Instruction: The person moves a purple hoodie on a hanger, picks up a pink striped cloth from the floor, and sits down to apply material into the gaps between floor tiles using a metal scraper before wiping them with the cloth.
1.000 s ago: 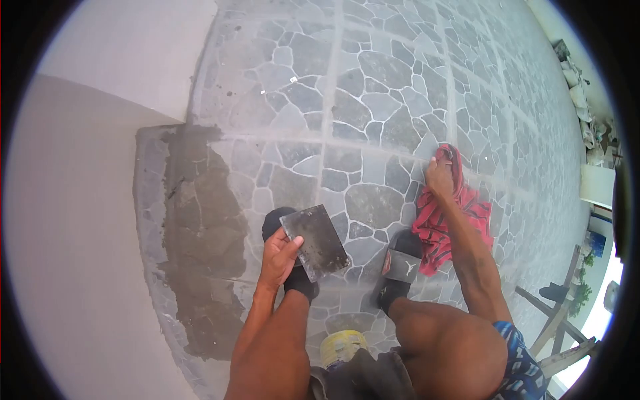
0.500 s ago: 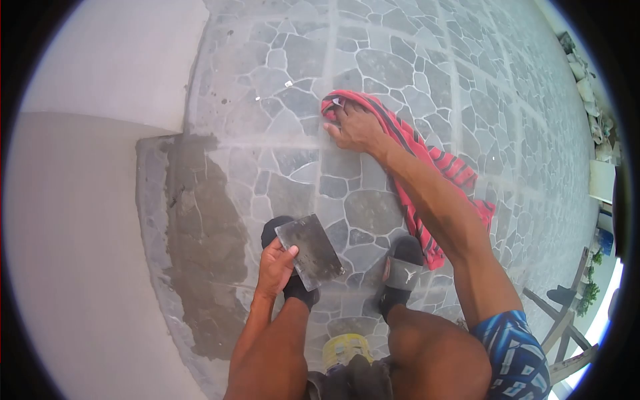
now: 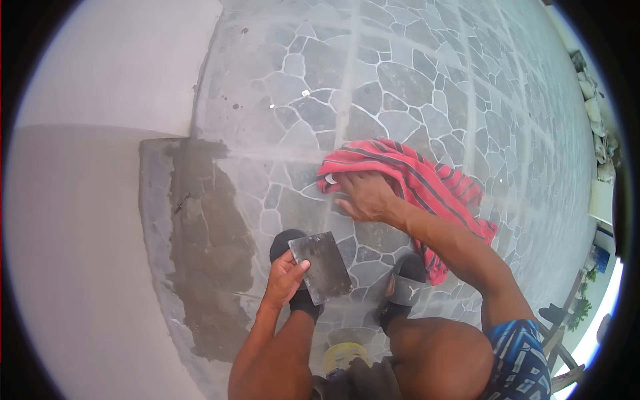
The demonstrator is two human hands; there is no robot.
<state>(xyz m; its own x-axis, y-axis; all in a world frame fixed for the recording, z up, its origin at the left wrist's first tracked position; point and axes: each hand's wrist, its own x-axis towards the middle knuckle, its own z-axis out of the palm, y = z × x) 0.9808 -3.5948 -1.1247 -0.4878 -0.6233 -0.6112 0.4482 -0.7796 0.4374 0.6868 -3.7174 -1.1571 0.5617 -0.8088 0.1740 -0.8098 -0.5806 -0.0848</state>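
In my left hand [image 3: 285,279] is a flat, dark, rectangular trowel plate [image 3: 321,267], gripped at its left edge with the thumb across the face; any handle behind it is hidden. The plate hangs above the floor, in front of my left foot. My right hand [image 3: 367,195] bears down on a red towel with dark stripes [image 3: 427,175], its fingers partly sunk in the bunched left end and the thumb out to the side. The towel trails right and back towards my right foot, over the stone-patterned floor [image 3: 407,77] with its pale joints.
A wet-looking brown patch [image 3: 210,260] covers the floor at left, along the white wall [image 3: 73,233]. A yellow bucket [image 3: 343,353] stands between my legs. My right sandal [image 3: 405,288] is near the towel. Wooden bars [image 3: 563,373] and plants [image 3: 581,310] are at far right.
My right hand has drawn the towel's left end back towards me, and the towel is now more bunched. My left hand still has the plate, slightly lower in view.
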